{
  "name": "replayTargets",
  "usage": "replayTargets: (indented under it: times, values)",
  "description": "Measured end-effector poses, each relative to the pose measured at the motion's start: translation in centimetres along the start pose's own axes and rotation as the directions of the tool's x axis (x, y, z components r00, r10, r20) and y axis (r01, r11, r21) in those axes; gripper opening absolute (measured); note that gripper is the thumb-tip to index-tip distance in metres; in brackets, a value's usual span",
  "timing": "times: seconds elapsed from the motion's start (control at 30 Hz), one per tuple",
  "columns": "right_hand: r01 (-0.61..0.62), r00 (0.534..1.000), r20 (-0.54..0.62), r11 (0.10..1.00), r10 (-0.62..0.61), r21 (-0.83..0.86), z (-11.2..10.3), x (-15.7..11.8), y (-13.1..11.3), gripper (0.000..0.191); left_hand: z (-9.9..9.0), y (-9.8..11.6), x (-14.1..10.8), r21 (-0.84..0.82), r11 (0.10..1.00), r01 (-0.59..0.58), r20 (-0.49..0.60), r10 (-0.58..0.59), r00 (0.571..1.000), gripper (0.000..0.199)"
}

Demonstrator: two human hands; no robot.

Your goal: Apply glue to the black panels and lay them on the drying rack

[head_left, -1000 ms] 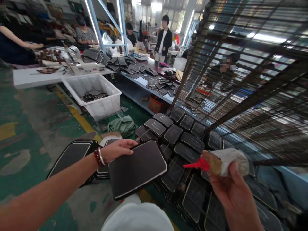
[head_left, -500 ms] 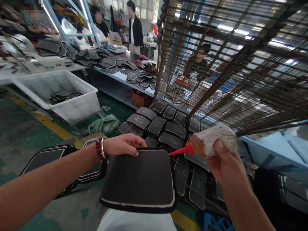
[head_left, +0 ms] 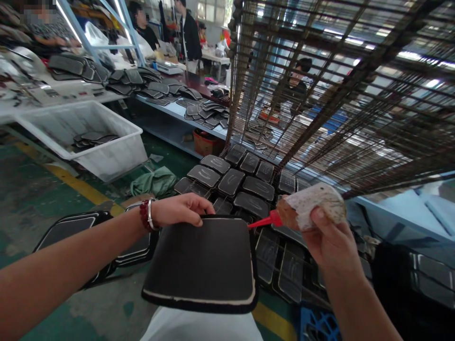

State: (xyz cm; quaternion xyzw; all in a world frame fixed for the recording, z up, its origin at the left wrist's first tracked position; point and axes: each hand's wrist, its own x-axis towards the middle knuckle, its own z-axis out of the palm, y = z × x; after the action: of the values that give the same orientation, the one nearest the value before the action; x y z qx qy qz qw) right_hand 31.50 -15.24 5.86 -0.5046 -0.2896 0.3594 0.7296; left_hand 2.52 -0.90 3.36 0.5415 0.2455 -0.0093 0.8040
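Our left hand [head_left: 181, 209] is clamped on the far edge of a black panel [head_left: 202, 263], thumb on top and fingers curled over the rim, so the panel lies nearly flat in front of us with its pale trim line along the near and right edges. Just right of that hand, our right hand [head_left: 329, 239] is closed around a glue bottle [head_left: 313, 207] wrapped in stained white paper; its red nozzle [head_left: 263, 221] points left and its tip sits at the panel's far right corner, touching or nearly so.

Against the picture half a second back, we see little change: the panel has sunk slightly lower and the nozzle tip has come closer to that corner. A full second back the panel was tilted and turned, and the bottle was held well apart from it.

We count one panel in hand, one bottle and one beaded bracelet [head_left: 146, 215] on the left wrist. Beyond the hands, rows of dark pieces [head_left: 231, 182] lie on the low shelf, at least ten, too crowded for a sure count. Left of the left hand, two larger black panels [head_left: 67, 229] rest on the floor. Farther left stands one white tub [head_left: 106, 154]. Above the right hand rises the wire rack [head_left: 337, 85].
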Motion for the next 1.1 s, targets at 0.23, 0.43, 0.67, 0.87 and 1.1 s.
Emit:
replayTargets:
  times: [0.23,0.43,0.67,0.87,1.1]
  values:
    - [-0.059,0.997,0.057,0.998,0.057,0.032,-0.4,-1.1,0.1,0.042,-0.9,-0.2,-0.2,-0.063,0.998,-0.001,-0.049,-0.002,0.999,0.024]
    - [-0.076,0.997,0.02,0.997,0.076,0.032,-0.4,-2.1,0.2,0.049,-1.7,-0.4,-0.1,-0.111,0.994,-0.017,-0.164,-0.001,0.986,0.027]
    - [-0.131,0.991,-0.024,0.991,0.131,0.004,-0.8,-3.0,0.5,0.053,-2.4,-0.3,-0.3,-0.151,0.987,-0.046,-0.221,0.012,0.975,0.024]
    - [-0.125,0.983,-0.13,0.991,0.129,0.041,-0.6,-2.6,1.5,0.051,-2.7,-1.1,-0.3,-0.281,0.954,-0.108,-0.319,0.013,0.948,0.025]
    - [0.005,0.951,-0.308,0.995,0.026,0.099,-0.4,-1.3,3.3,0.026,-2.2,-2.1,0.3,-0.388,0.906,-0.171,-0.394,0.005,0.919,0.027]
